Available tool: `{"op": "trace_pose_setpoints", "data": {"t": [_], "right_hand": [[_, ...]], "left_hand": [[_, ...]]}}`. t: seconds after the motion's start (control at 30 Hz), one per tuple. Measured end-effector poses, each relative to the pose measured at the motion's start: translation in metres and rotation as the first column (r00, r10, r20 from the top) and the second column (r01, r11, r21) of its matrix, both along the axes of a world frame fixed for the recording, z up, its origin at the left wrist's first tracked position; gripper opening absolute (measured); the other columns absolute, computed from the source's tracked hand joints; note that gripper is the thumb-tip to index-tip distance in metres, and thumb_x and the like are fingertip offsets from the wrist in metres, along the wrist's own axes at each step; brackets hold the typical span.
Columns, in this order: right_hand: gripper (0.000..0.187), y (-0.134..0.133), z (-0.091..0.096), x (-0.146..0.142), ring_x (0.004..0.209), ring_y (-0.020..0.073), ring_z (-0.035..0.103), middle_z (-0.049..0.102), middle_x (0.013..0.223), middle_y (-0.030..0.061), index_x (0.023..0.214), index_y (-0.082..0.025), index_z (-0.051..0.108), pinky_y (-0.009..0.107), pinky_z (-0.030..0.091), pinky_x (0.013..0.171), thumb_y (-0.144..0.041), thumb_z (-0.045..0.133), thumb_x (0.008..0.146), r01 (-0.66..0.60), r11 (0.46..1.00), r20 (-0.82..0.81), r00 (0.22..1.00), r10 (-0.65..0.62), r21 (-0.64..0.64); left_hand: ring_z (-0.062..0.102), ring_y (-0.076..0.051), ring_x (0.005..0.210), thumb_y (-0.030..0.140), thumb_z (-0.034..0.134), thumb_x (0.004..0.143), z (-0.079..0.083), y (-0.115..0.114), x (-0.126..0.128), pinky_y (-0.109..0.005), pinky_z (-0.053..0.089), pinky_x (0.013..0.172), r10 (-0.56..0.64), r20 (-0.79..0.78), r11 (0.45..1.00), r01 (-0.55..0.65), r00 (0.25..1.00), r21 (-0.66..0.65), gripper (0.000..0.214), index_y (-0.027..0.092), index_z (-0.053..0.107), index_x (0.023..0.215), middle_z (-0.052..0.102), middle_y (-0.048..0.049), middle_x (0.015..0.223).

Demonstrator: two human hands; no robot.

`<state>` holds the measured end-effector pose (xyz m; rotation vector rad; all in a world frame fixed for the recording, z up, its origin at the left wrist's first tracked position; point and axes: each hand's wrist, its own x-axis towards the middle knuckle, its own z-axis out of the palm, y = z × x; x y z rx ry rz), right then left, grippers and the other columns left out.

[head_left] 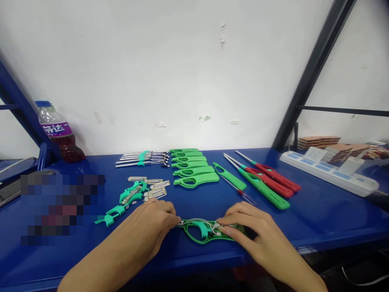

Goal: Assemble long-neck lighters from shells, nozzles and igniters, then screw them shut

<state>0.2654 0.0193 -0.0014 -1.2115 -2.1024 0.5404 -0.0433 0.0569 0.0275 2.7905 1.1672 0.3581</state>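
An open green lighter handle shell (203,232) with wires and a teal trigger inside lies at the front edge of the blue table (319,211). My left hand (154,225) pinches its left end, fingers closed on a small metal part there. My right hand (249,227) presses down on its right half, fingers curled over it.
Behind lie a row of green handle shells (190,166), metal tubes (141,159), teal triggers (127,198), small metal parts (153,188), finished green and red lighters (267,182). A purple-labelled bottle (57,132) stands far left, a white power strip (328,172) at right.
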Motion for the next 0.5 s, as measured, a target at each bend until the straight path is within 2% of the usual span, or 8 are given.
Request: {"op": "trace_pose_setpoints", "data": {"t": [0.13, 0.27, 0.37, 0.5], "right_hand": [[0.021, 0.000, 0.002, -0.001, 0.102, 0.0200, 0.071, 0.077, 0.109, 0.0009, 0.116, -0.034, 0.084, 0.033, 0.055, 0.091, -0.039, 0.064, 0.110, 0.007, 1.000, 0.011, 1.000, -0.007, 0.004], [0.021, 0.000, 0.003, -0.001, 0.101, 0.0208, 0.072, 0.078, 0.108, 0.0017, 0.114, -0.033, 0.084, 0.034, 0.056, 0.090, -0.038, 0.064, 0.110, 0.003, 1.000, 0.016, 1.000, -0.003, 0.005], [0.022, 0.001, 0.002, 0.000, 0.101, 0.0214, 0.073, 0.078, 0.108, 0.0025, 0.110, -0.032, 0.084, 0.034, 0.056, 0.090, -0.039, 0.064, 0.109, 0.002, 1.000, 0.009, 1.000, -0.002, 0.011], [0.021, 0.001, 0.001, 0.000, 0.102, 0.0210, 0.072, 0.077, 0.109, 0.0020, 0.112, -0.032, 0.084, 0.034, 0.055, 0.091, -0.039, 0.063, 0.110, -0.006, 1.000, -0.001, 1.000, 0.006, 0.003]], "left_hand": [[0.069, -0.024, 0.084, 0.005, 0.046, 0.100, -0.005, 0.001, 0.001, -0.036, 0.047, 0.076, 0.019, -0.038, 1.000, -0.018, 0.999, 0.026, 0.044, 0.026, 0.084, 0.101, 0.078, -0.0059, 0.098], [0.067, -0.026, 0.091, 0.005, 0.044, 0.103, 0.005, -0.011, 0.007, -0.038, 0.048, 0.081, 0.060, -0.030, 0.998, -0.059, 0.998, 0.019, 0.044, 0.024, 0.082, 0.097, 0.074, -0.0073, 0.101], [0.065, -0.025, 0.094, 0.013, 0.046, 0.107, 0.013, -0.018, 0.014, -0.038, 0.050, 0.084, 0.110, 0.013, 0.993, -0.109, 0.994, -0.036, 0.036, 0.022, 0.079, 0.096, 0.070, -0.0078, 0.103], [0.067, -0.022, 0.087, 0.017, 0.050, 0.109, 0.015, -0.016, 0.021, -0.035, 0.050, 0.082, 0.152, 0.009, 0.981, -0.149, 0.988, -0.123, 0.030, 0.021, 0.075, 0.093, 0.067, -0.0057, 0.100]]}}
